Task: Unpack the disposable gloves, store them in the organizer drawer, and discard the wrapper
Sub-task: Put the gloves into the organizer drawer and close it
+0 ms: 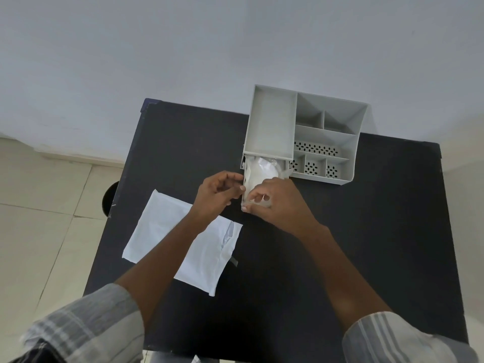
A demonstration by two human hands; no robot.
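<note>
Grey organizer at far edge of black table; its drawer pulled out toward the person. Disposable gloves, translucent white bundle, lie in the open drawer. Right hand: grip pinched on the near end of the gloves. Left hand: fingers curled at drawer's left edge; grip state unclear. White wrapper flat on table, front-left, under left forearm.

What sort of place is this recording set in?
Probably a plain room indoors, set up as a small work station: a dark table against a bare pale wall, tiled floor, and a grey desk organizer.
</note>
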